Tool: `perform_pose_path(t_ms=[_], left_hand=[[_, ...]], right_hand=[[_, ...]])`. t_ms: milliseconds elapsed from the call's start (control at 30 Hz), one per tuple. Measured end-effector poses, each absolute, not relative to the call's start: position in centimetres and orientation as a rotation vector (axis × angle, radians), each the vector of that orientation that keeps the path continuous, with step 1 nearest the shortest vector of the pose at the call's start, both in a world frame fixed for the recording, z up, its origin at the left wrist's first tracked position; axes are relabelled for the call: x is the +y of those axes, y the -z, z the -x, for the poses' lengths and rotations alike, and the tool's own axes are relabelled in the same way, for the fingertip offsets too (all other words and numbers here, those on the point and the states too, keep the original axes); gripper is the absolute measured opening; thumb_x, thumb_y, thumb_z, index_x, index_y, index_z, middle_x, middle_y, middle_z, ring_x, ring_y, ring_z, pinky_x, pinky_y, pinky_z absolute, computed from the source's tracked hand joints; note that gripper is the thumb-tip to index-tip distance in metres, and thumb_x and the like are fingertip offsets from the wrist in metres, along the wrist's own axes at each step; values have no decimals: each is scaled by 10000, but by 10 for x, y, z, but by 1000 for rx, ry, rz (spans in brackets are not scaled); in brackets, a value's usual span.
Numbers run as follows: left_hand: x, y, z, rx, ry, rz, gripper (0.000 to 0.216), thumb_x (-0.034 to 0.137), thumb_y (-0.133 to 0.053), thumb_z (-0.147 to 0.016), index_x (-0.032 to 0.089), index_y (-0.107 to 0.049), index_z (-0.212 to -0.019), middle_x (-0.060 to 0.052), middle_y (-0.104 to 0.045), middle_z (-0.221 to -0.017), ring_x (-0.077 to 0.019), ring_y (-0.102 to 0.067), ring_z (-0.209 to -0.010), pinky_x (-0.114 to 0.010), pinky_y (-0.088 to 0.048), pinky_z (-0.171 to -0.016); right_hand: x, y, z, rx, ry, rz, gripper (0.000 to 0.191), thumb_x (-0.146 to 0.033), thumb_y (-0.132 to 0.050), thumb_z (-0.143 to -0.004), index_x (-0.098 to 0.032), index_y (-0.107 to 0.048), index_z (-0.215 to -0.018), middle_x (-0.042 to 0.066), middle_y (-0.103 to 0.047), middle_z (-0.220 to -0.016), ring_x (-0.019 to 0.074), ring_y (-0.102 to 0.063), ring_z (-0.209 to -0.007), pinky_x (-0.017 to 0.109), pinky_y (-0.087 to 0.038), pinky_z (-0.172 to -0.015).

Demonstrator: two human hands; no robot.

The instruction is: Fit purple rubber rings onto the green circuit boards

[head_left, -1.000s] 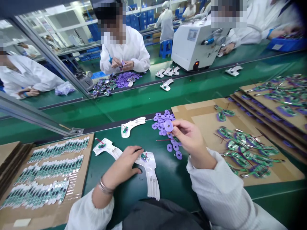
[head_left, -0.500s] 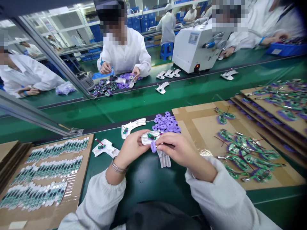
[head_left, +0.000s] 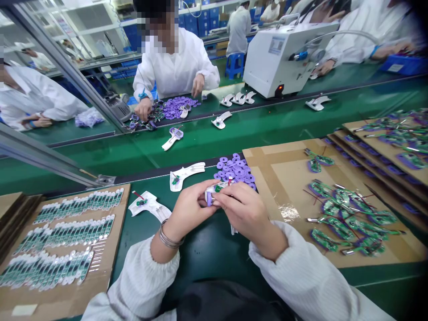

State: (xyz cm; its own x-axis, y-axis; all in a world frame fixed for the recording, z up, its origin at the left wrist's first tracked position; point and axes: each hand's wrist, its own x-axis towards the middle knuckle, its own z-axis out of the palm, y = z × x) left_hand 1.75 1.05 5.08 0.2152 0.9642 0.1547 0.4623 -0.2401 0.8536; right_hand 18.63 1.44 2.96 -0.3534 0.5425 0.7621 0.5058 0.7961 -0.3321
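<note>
Here we are: our left hand (head_left: 194, 211) and right hand (head_left: 249, 214) both grip a white plastic carrier (head_left: 214, 191) just in front of the purple discs (head_left: 234, 168); a slip could knock it into them; a snag could strain its red wire (head_left: 230, 181).

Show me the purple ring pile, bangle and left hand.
Purple ring pile (head_left: 236, 169): head view, pile's middle.
Bangle (head_left: 169, 236): head view, band's outer curve.
Left hand (head_left: 190, 207): head view, back of hand.
</note>
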Motion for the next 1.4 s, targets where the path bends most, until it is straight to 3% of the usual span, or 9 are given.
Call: perform_pose_path(t_ms=[167, 300, 433, 567, 800, 967, 1400], left_hand=[[8, -53, -18, 1276, -965, -1735, 462, 170, -710, -706, 189, -666, -1166, -78, -726, -1064, -160, -700, -683, -240, -602, -596], [4, -57, -14, 1127, -909, -1666, 558, 213, -740, -724, 173, -607, -1265, -105, -699, -1131, -200, -711, -820, -291, -618, -726], [2, -60, -9, 913, -923, -1444, 433, 284, -611, -876, 195, -588, -1299, -117, -674, -1184, -214, -714, -889, -332, -613, -792], [4, -57, -9, 852, -927, -1324, 411, 275, -607, -892, 199, -597, -1296, -111, -716, -1101, -228, -720, -894, -369, -608, -825], [8, -52, -10, 840, -914, -1242, 469, 315, -681, -842, 185, -608, -1286, -122, -729, -1076, -250, -729, -871, -396, -620, -800], [8, -52, -9, 846, -904, -1222, 462, 308, -680, -845, 173, -610, -1281, -108, -744, -1022, -227, -736, -830, -349, -621, -781], [8, -53, -9, 835, -913, -1206, 459, 301, -694, -837, 183, -623, -1275, -100, -748, -997, -243, -731, -863, -357, -618, -784]], right_hand=[[13, -29, -188, -2004, 43, 768, 217, -68, -572, -877, -218, -671, -999, 55, -710, -894, 177, -616, -802, 327, -498, -727], [14, -29, -189, -2023, 52, 777, 237, -69, -555, -883, -227, -680, -1008, 51, -705, -888, 174, -616, -817, 318, -496, -724], [14, -32, -188, -2022, 74, 772, 229, -62, -578, -873, -215, -685, -1006, 53, -696, -875, 175, -598, -814, 312, -490, -720], [14, -34, -188, -1995, 44, 810, 212, -94, -569, -892, -242, -699, -972, 43, -649, -810, 165, -558, -773, 304, -475, -700], [19, -34, -190, -2000, -88, 800, 187, -139, -540, -928, -225, -705, -938, 50, -621, -794, 167, -547, -775, 310, -485, -709], [23, -36, -192, -2021, -192, 701, 100, -168, -564, -929, -193, -660, -938, 63, -665, -860, 184, -583, -837, 355, -508, -789], [22, -34, -193, -2050, -149, 671, 122, -114, -553, -903, -172, -638, -968, 73, -657, -881, 193, -558, -845, 362, -496, -797]])
